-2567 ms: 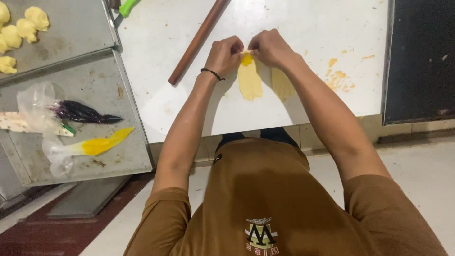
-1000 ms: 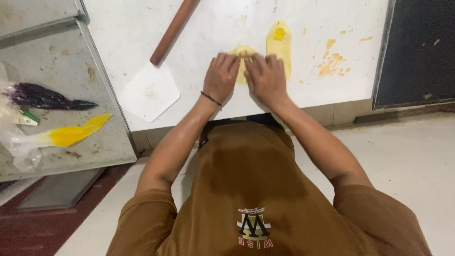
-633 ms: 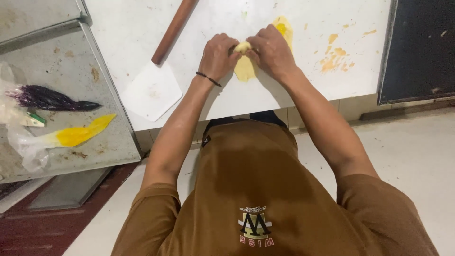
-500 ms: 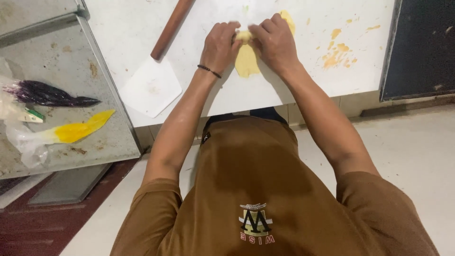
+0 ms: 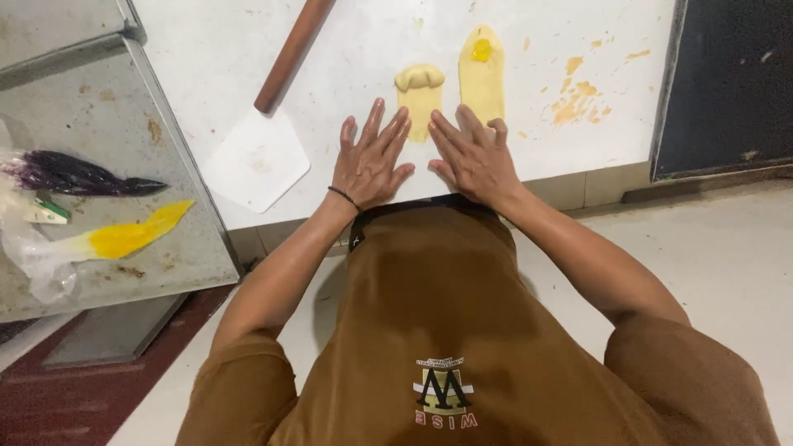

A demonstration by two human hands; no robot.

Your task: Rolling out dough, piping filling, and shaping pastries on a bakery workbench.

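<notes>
Both hands are lying flat and open, holding nothing: left hand point(image 5: 369, 157) and right hand point(image 5: 472, 153) flanking the dough strip point(image 5: 420, 103), near the white surface point(image 5: 578, 153) front edge.

Left hand point(image 5: 370, 161) and right hand point(image 5: 473, 153) flat on white bench point(image 5: 578, 49), fingers spread. At 12 o'clock between fingertips: part-rolled dough strip point(image 5: 420, 99); second dough strip point(image 5: 481, 73) just beside, at 1. Scraper point(image 5: 258, 158) at 9, rolling pin point(image 5: 293, 51) at 11 block leftward path. Bare bench at 2, yellow smears point(image 5: 574, 103) only. Metal tray point(image 5: 99, 190) far at 9.
</notes>
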